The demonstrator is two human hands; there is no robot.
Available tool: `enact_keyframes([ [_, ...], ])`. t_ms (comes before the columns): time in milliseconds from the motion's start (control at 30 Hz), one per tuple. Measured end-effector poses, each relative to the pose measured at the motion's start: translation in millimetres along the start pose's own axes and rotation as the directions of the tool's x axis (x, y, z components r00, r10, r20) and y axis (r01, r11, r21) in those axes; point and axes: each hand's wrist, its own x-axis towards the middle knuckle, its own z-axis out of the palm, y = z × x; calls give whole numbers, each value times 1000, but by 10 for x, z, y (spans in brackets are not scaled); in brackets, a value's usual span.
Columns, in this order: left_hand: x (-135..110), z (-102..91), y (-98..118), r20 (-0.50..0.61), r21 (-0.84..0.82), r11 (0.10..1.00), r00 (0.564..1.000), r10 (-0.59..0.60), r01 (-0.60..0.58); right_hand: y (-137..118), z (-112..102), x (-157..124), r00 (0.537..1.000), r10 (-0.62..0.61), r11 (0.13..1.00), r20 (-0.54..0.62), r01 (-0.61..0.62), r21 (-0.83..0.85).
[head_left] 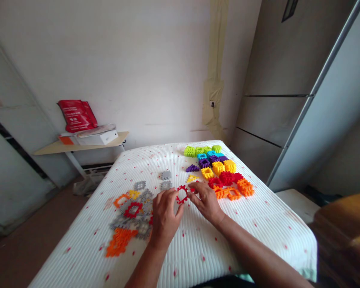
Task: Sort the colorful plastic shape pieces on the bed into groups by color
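A red notched building piece [182,194] with an open middle is between my two hands above the cloth. My left hand [167,212] holds it by its left edge with curled fingers and thumb. At its right edge, my right hand [207,201] has its bent fingers and thumb closed in; a bit more red shows behind those fingers, partly hidden. Just beyond lie a yellow flat piece [193,178] and grey pieces [166,175]. Left of my left hand is a loose pile of grey pieces [144,200] with a red frame piece [133,209] on it.
Coloured stacks line the bed's right side: green [189,151], purple [204,163], yellow [218,168], red [227,177] and orange [245,187]. Orange pieces [120,242] lie front left. A side table [51,149] bears a red bag [76,115]. A fridge [264,80] stands right.
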Motion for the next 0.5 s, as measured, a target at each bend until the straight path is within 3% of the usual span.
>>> enact_keyframes([
  [233,-104,-4,-7,-48,-58,996,996,69,-71,-115,8,60,985,119,989,126,-129,71],
  [500,-98,19,41,-59,-91,988,991,123,-128,-87,-54,117,983,97,988,154,-76,-137],
])
